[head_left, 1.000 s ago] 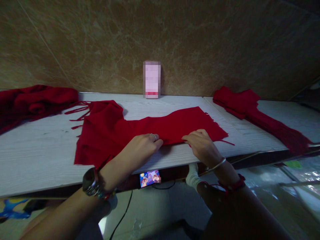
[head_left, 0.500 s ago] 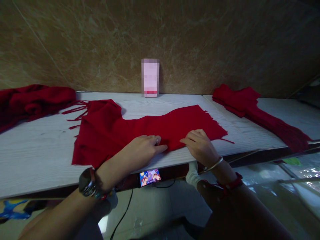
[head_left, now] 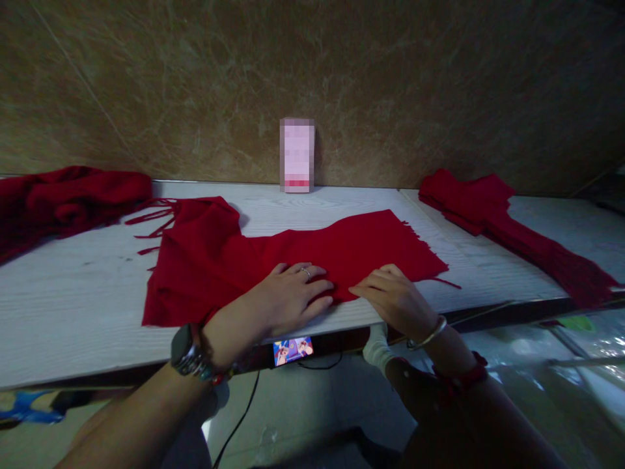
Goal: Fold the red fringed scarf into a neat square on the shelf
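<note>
A red fringed scarf [head_left: 312,251] lies across the white wood-grain bench, bunched at its left end and flatter at its right. My left hand [head_left: 295,296], with a ring on one finger, rests on the scarf's near edge, fingers spread and palm down. Just to its right, my right hand [head_left: 390,293] has its thumb and fingers drawn together in a pinch on that near edge. Loose fringe strands hang out at the scarf's left end, and one strand trails at the right. The cloth under both palms is hidden.
A heaped red scarf [head_left: 73,198] lies at the far left, and a folded red scarf [head_left: 488,208] at the right reaches the bench edge [head_left: 97,374]. A blurred-out pink and white box-like item [head_left: 297,156] leans on the marbled wall. Below the bench, a lit phone screen [head_left: 293,350] shows.
My left hand's fingers have spread out flat on the scarf, where they were more bunched before. My right hand stays pinched at the near edge. The view has shifted slightly.
</note>
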A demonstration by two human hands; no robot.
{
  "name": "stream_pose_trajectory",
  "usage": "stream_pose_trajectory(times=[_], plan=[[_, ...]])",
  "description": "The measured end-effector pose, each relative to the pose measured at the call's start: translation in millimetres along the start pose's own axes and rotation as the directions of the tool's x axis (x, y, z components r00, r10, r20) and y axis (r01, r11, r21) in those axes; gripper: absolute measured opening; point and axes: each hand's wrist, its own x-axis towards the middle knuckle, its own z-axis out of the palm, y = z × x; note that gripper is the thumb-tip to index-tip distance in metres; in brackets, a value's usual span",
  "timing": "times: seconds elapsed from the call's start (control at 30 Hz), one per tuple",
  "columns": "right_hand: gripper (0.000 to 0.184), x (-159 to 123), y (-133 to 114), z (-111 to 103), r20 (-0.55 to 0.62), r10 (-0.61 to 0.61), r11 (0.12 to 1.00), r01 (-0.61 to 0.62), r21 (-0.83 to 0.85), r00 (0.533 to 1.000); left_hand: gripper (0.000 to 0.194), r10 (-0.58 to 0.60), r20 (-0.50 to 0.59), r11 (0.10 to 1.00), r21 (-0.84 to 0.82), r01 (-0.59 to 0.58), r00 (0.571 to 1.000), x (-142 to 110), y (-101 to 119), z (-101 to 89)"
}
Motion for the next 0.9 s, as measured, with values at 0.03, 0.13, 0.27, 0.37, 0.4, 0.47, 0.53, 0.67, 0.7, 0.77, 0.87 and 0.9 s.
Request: stream_pose_trajectory(times=[0.03,0.13,0.27,0.37,0.4,0.47,0.53,0.67,0.7,0.77,0.87,0.9], plan=[[0.022,0.5,0.4,0.0,0.006,-0.006,1.000,0.006,-0.008,1.000,0.040,-0.054,-0.002,0.998,0.031,0.054,0.999,2.6,0.3,-2.7],[0.022,1.8,1.2,-0.5,0.029,-0.014,1.000,0.015,-0.024,0.999,0.036,-0.131,-0.045,0.983,0.126,0.136,0.990,13.0,4.0,-5.8],[0.025,3.2,1.6,-1.6,0.048,-0.011,0.999,0.012,-0.031,0.999,0.040,-0.058,0.004,0.994,0.088,0.057,0.998,27.9,10.9,3.4],[0.026,3.7,1.6,-2.3,0.035,-0.019,1.000,0.020,-0.011,0.999,0.045,-0.153,0.128,0.988,0.047,0.148,0.980,36.4,8.6,10.3],[0.025,3.7,1.5,-2.5,0.029,-0.022,1.000,0.022,-0.004,0.999,0.046,-0.211,0.147,0.977,0.048,0.206,0.966,38.5,5.3,11.0],[0.025,3.2,1.2,-2.6,0.026,-0.019,1.000,0.019,0.010,0.999,0.048,-0.336,0.146,0.942,0.062,0.330,0.931,41.0,-5.0,10.2],[0.024,2.4,0.9,-2.4,0.029,-0.009,1.000,0.008,0.024,1.000,0.051,-0.459,0.119,0.888,0.076,0.453,0.881,41.2,-17.5,7.7],[0.024,1.4,0.1,-1.7,0.035,0.019,0.999,-0.021,0.049,0.999,0.055,-0.617,-0.012,0.781,0.115,0.614,0.787,37.7,-31.5,4.3],[0.024,1.6,0.0,-1.7,0.035,0.022,0.998,-0.024,0.052,0.999,0.054,-0.606,-0.066,0.783,0.127,0.609,0.793,37.4,-30.5,4.4],[0.023,2.6,-0.1,-1.7,0.029,0.024,0.998,-0.026,0.057,0.999,0.051,-0.504,-0.139,0.843,0.135,0.521,0.852,39.5,-24.0,5.5],[0.023,5.6,-0.1,-1.9,0.013,0.025,0.997,-0.026,0.074,1.000,0.051,-0.312,-0.048,0.945,0.081,0.316,0.949,48.3,-10.5,7.8],[0.023,6.8,0.0,-2.0,0.008,0.024,0.997,-0.024,0.080,1.000,0.052,-0.295,0.016,0.954,0.054,0.294,0.955,51.6,-7.0,8.4]])
